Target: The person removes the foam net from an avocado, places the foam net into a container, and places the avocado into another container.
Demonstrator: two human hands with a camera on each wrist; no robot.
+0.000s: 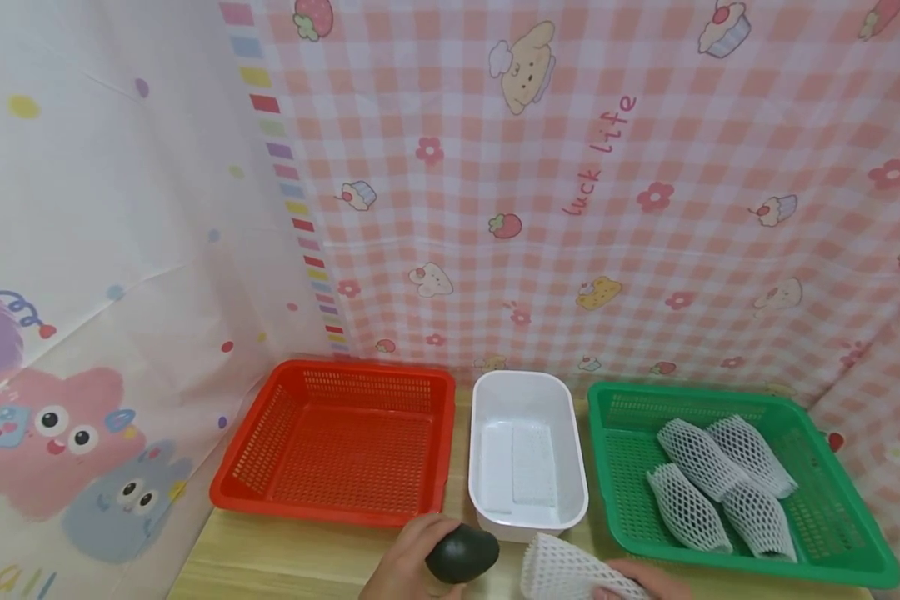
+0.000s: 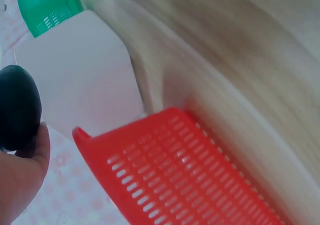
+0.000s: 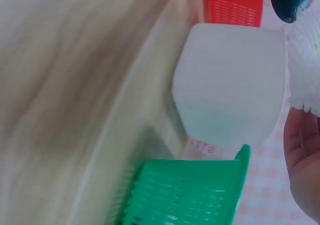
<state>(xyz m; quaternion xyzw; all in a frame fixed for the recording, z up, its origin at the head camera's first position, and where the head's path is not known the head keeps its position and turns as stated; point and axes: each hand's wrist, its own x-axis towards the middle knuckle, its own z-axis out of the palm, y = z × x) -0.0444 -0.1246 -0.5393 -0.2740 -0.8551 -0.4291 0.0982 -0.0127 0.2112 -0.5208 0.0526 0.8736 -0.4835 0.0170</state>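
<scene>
At the front edge of the head view my left hand [image 1: 403, 563] grips a dark green, egg-shaped avocado [image 1: 462, 553], whose rounded end points right. The same avocado [image 2: 19, 107] shows at the left of the left wrist view, with the thumb along its lower side. My right hand [image 1: 651, 578] holds a white foam net sleeve [image 1: 570, 569], its open end turned toward the avocado. In the right wrist view the sleeve [image 3: 306, 65] lies just below the avocado's tip, and my right fingers [image 3: 301, 135] are at its lower edge.
A white plastic tub [image 1: 492, 467] stands in the middle, just beyond both hands. To its left is a red perforated basket [image 1: 360, 454]. On the right, a green basket [image 1: 622, 500] contains several netted pieces [image 1: 690, 508]. A checked cloth [image 1: 540, 333] hangs behind the wooden table [image 1: 270, 554].
</scene>
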